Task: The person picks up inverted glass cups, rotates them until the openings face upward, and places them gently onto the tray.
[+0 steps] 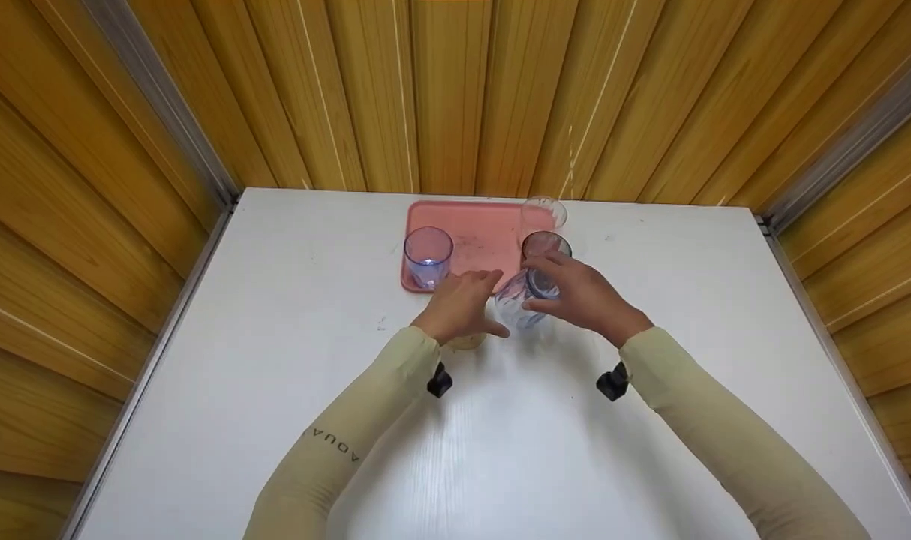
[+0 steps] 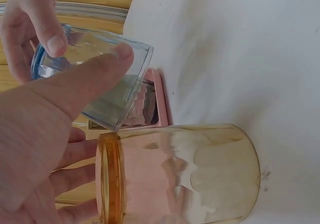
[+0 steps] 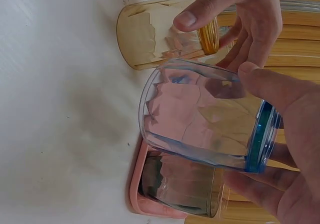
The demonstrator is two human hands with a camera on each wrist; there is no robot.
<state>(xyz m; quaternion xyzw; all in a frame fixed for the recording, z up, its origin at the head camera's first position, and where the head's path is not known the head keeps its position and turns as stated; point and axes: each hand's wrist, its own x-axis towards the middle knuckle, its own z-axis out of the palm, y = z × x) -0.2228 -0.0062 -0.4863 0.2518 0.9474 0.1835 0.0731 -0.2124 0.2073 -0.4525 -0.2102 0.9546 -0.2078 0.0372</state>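
My right hand (image 1: 583, 292) holds a clear light-blue glass (image 3: 200, 119) near its thick base. The glass is tilted, base up toward the palm and rim toward the table, close to the tray's front edge. An amber glass (image 2: 185, 174) stands upside down on the white table, its thick orange base on top. Beside that base is my left hand (image 1: 463, 304), thumb spread away from the fingers, which lie behind the base in the left wrist view. In the head view this hand hides most of the amber glass.
Behind the hands lies a pink tray (image 1: 478, 221). A purple-blue glass (image 1: 428, 251) stands at its left, a dark grey glass (image 3: 180, 184) at its right, and a clear glass (image 1: 543, 214) at its back right corner. Wood-patterned walls (image 1: 448, 97) enclose the table (image 1: 313, 300).
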